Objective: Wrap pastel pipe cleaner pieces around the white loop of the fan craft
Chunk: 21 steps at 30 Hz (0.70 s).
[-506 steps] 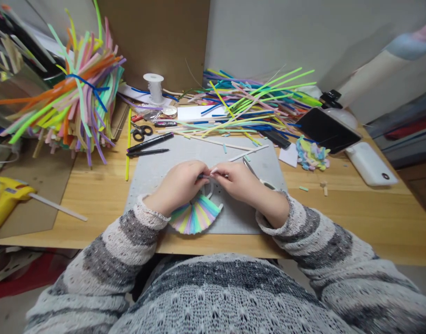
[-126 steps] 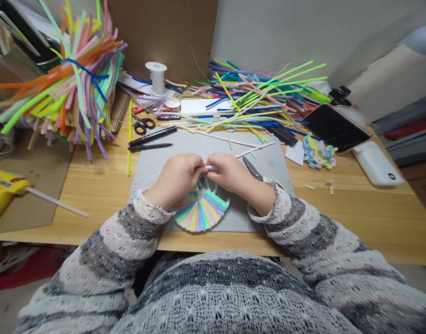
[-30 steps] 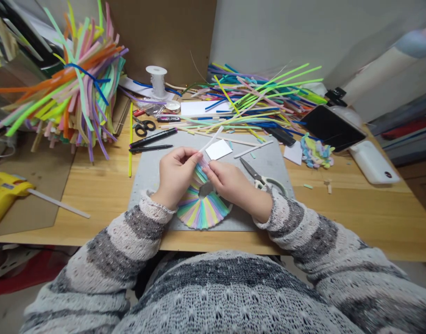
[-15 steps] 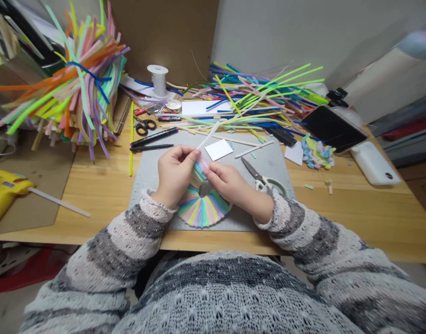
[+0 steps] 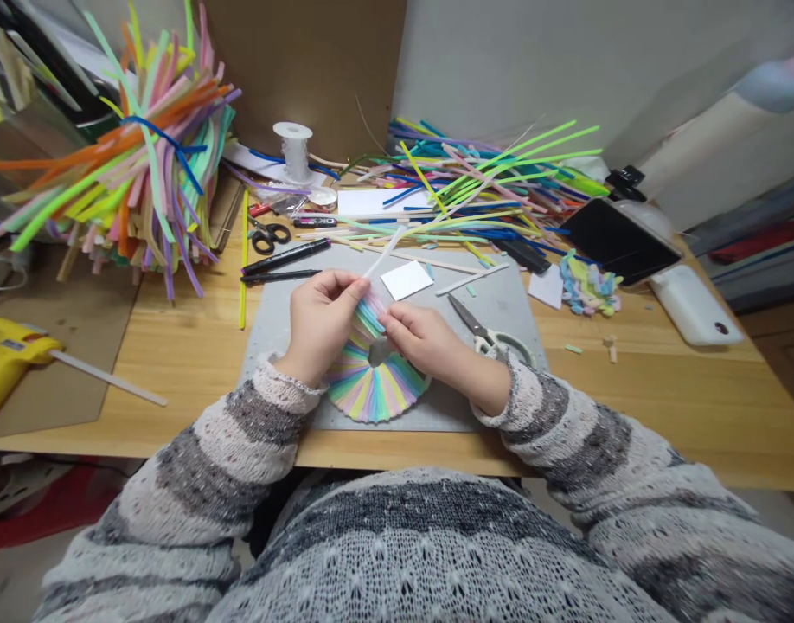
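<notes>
Between my two hands is a row of pastel pipe cleaners (image 5: 369, 312) in pink, blue and green, with a pale pipe-cleaner end (image 5: 385, 253) sticking up past the fingers. My left hand (image 5: 320, 318) pinches its left side between thumb and fingers. On the lower right, my right hand (image 5: 423, 337) closes thumb and fingertips on its edge. Just below lies a striped ring of pastel pipe cleaners (image 5: 379, 394) with a round hole; the hands partly cover its top, and I cannot tell whether it joins the held row.
A grey mat (image 5: 462, 407) lies underneath, with scissors (image 5: 484, 327), a white card (image 5: 406, 280) and pens (image 5: 286, 257) on or beside it. Loose pipe cleaners (image 5: 488, 186) pile up behind. A bundle (image 5: 144, 164) and yellow glue gun (image 5: 21, 350) stand left; a phone (image 5: 621, 238) rests right.
My left hand has shifted very slightly left, and a bit more of the striped row shows between the hands. Both hands keep their grip.
</notes>
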Each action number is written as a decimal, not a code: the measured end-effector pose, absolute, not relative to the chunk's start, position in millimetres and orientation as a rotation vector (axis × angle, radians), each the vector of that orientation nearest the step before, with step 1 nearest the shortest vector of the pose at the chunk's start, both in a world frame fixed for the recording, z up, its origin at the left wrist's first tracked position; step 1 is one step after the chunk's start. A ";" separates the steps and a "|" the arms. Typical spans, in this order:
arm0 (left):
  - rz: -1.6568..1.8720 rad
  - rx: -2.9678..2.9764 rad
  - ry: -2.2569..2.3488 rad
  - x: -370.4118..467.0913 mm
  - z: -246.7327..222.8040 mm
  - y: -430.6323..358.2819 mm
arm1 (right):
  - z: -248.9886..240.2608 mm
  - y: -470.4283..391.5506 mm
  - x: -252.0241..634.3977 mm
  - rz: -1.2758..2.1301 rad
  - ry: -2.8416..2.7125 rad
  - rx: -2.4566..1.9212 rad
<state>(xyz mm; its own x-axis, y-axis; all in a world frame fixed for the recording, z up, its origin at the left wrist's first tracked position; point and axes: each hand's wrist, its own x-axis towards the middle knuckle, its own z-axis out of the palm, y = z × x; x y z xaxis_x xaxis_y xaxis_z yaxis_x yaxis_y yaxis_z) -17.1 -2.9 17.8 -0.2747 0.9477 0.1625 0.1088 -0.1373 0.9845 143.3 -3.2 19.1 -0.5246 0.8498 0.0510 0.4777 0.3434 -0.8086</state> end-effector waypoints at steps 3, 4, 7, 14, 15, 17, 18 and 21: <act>1.412 1.267 1.355 -16.9 18.9 -3.4 | 19.7 -2.1 146.6 0.920 -2.112 -1.180; 1.385 1.280 1.333 -16.2 18.7 -3.8 | 19.1 -1.8 146.9 0.906 -2.078 -1.156; 1.329 1.304 1.271 -13.3 16.5 -5.5 | 15.1 -0.9 145.3 1.004 -1.979 -1.073; 1.250 1.380 1.188 -15.6 13.0 -3.7 | 7.4 6.1 144.1 1.233 -1.714 -1.118; 1.233 1.371 1.198 -16.2 13.2 -3.4 | 7.2 6.9 144.5 1.249 -1.696 -1.113; 1.197 1.327 1.210 -16.6 14.2 -3.6 | 7.4 7.3 145.1 1.282 -1.698 -1.117; 1.181 1.306 1.216 -16.4 15.1 -4.1 | 7.6 7.0 145.3 1.292 -1.718 -1.121; 1.161 1.289 1.257 -15.2 19.5 -6.4 | 7.6 4.8 145.6 1.260 -1.748 -1.083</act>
<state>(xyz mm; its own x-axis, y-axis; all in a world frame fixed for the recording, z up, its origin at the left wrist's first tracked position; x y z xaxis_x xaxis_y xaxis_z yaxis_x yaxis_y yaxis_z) -15.2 -6.4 19.5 0.0172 0.9998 0.0087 0.0883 -0.0102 0.9960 145.6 4.8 7.6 -0.3934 0.9164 0.0738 0.2197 0.1716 -0.9603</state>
